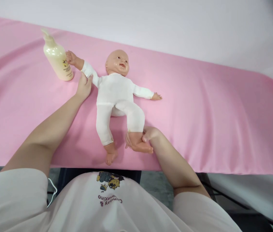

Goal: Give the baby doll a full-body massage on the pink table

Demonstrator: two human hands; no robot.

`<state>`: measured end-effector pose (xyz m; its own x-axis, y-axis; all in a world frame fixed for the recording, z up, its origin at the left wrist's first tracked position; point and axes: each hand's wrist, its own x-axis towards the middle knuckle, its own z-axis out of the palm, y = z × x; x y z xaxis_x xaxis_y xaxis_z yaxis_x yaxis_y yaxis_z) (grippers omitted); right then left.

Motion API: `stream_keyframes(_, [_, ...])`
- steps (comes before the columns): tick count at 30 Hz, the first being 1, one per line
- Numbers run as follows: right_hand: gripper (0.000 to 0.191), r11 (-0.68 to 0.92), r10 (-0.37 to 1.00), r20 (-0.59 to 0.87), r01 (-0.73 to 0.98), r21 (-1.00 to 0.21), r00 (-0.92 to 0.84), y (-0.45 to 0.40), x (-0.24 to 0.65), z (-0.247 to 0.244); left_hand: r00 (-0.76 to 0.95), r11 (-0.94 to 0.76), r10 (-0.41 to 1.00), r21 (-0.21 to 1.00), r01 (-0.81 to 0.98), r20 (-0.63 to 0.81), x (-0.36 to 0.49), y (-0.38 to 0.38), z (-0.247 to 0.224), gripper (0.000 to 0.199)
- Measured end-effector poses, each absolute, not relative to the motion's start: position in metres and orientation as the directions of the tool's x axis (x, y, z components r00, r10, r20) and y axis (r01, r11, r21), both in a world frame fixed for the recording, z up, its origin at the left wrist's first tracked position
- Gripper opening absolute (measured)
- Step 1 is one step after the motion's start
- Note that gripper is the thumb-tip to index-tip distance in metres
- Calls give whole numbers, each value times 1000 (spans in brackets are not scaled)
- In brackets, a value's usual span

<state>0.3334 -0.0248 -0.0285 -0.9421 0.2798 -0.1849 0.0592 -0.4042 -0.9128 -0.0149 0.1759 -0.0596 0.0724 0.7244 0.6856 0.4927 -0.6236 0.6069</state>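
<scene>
A baby doll (pixel 115 88) with a white cloth body and bare plastic head, hands and feet lies on its back, its head away from me. My left hand (pixel 84 86) is closed around the doll's arm on the left, at the white sleeve, and that arm is raised outward. Around the doll's lower leg on the right, just above the foot, my right hand (pixel 148 133) is wrapped; some of its fingers are hidden behind the leg. The doll's other arm and other leg rest free on the cloth.
A cream pump bottle (pixel 58 61) stands at the left, close by the doll's raised hand. Pink cloth (pixel 211 122) covers the table, with folds at the right. Behind the table is a white wall (pixel 175 29). The table's front edge runs close to my body.
</scene>
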Motion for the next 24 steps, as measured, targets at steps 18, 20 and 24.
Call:
stream_keyframes(18, [50, -503, 750, -284, -235, -832, -597, -17, 314, -18, 461, -737, 663, 407, 540, 590, 7, 135, -22, 49])
stream_keyframes(20, [50, -510, 759, -306, -233, -828, -576, -16, 314, -19, 461, -734, 666, 402, 548, 587, 7, 136, -23, 48])
stream_keyframes(24, [52, -519, 758, -318, -231, -823, -570, -15, 315, -18, 474, -749, 644, 368, 552, 600, 6, 138, -26, 49])
